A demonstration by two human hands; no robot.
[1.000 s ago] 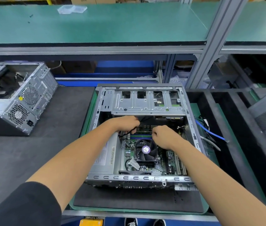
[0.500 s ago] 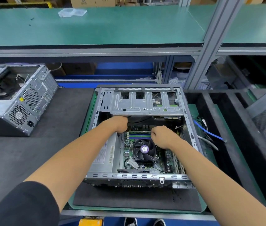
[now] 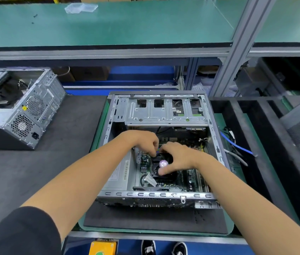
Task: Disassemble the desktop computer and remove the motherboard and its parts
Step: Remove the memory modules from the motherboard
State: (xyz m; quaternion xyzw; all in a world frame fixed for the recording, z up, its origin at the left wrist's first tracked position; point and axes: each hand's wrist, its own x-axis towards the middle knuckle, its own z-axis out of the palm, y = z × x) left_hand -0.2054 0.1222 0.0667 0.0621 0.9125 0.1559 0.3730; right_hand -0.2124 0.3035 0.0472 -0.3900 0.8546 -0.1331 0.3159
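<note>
Two hands worked inside the open computer case (image 3: 159, 195) on the green mat (image 3: 224, 230).

Head view: the case lay side-up at the mat's middle, motherboard (image 3: 184, 178) on its floor, drive cage (image 3: 165, 112) along its far edge. The left hand (image 3: 141, 140) curled its fingers down at the CPU fan (image 3: 161, 168)'s far-left corner; whether they pinched anything could not be told. The right hand (image 3: 178, 159) spread over the fan, thumb on its near edge. A second case (image 3: 22, 107) sat at the workbench's left edge.

Both hands' fingers (image 3: 153, 148) hide part of the cooler fan (image 3: 159, 168).
</note>
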